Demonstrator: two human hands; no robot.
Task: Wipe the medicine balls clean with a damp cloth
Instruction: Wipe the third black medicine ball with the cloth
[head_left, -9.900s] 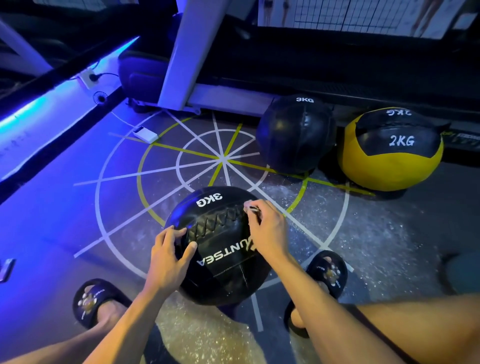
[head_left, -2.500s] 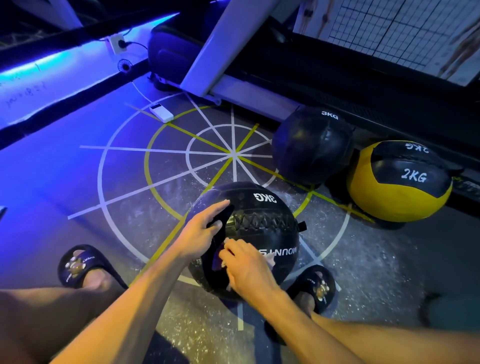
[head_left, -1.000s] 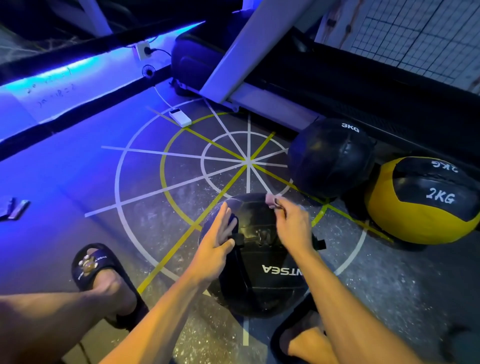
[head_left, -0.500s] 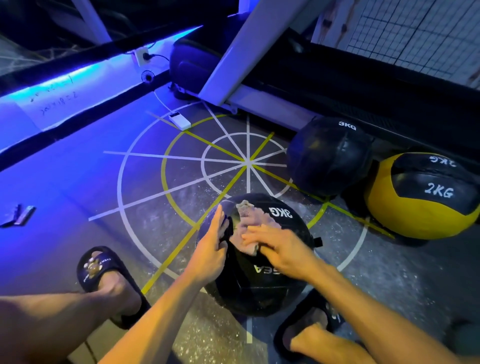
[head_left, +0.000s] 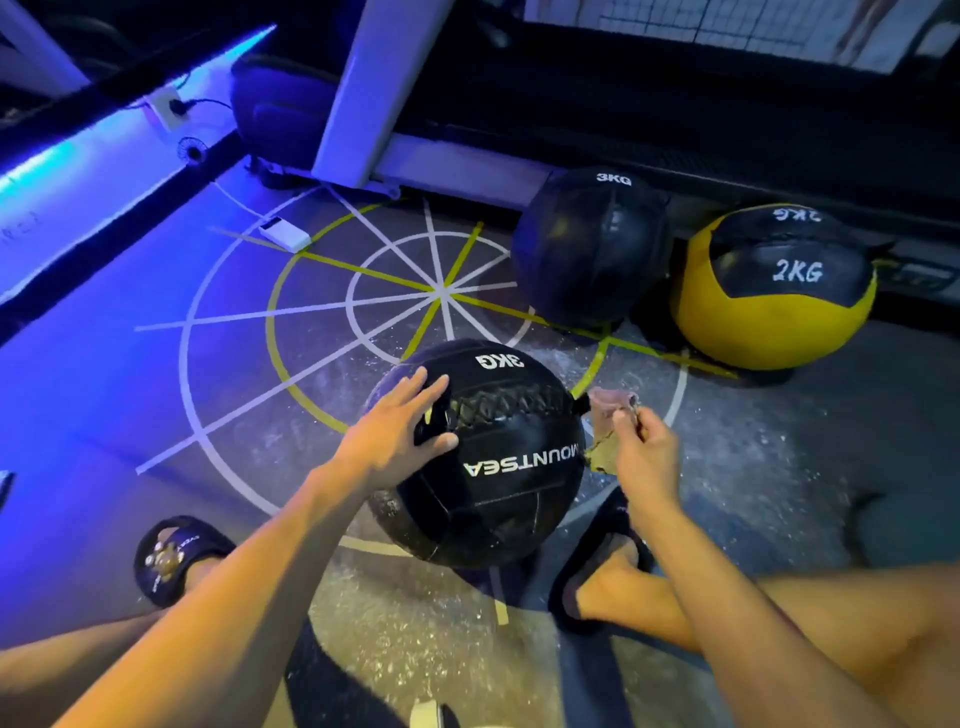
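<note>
While spread left-hand (head_left: 395, 441) fingers steady the round, laced black leather 3KG medicine ball (head_left: 488, 457) on the speckled floor (head_left: 753, 467), the right hand (head_left: 644, 457) pinches a crumpled pinkish cloth (head_left: 605, 415) just beside it.

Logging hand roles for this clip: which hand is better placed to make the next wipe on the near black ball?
Right. The right hand already pinches the cloth beside the near black ball; the left hand lies flat on it, steadying.
</note>
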